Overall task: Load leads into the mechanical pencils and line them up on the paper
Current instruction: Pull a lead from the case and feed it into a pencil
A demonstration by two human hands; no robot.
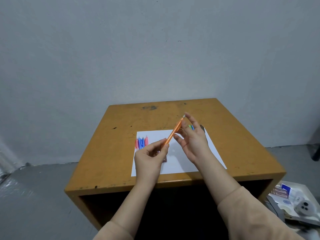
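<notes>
Beige sleeves (251, 213) fill the bottom of my feed, both forearms reaching over the white paper (181, 163) on the yellow-brown worktop (121, 135). I see the left hand (150, 158) with a narrow grip, thumb and fingertips pinching the lower end of an orange mechanical pencil (174, 134), which slants up above the paper's middle. The right hand (194, 139) has its grip wide, fingers straight and spread, index tip at the pencil's upper end. At the paper's far left corner four pencils (142, 142), pink and blue, lie side by side. Near the paper's far edge, green and blue pencils (191, 126) peek out behind the right hand.
</notes>
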